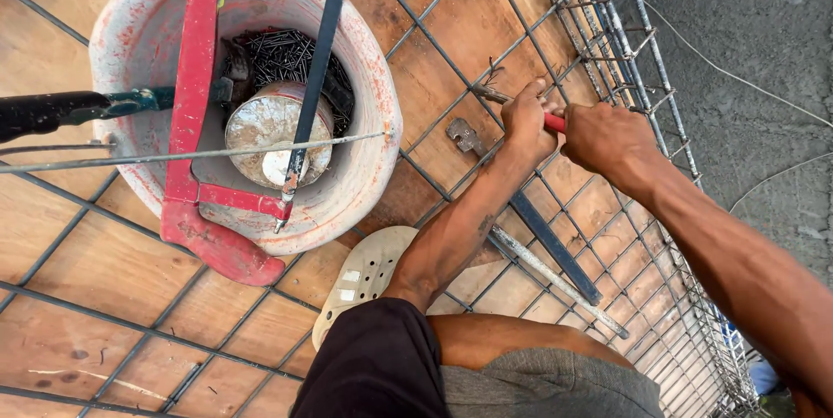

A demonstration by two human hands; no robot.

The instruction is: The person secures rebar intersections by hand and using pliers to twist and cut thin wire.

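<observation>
A red-handled tool is gripped by both hands where the steel bars cross, so its metal tip can reach the joint. The left hand is closed tight around the front of the handle, and the right hand is closed around the back end. A white bucket is kept near, so nails and a red hacksaw are within reach. A pale shoe is planted on the wooden boards.

Head cam — looks straight down, close.
</observation>
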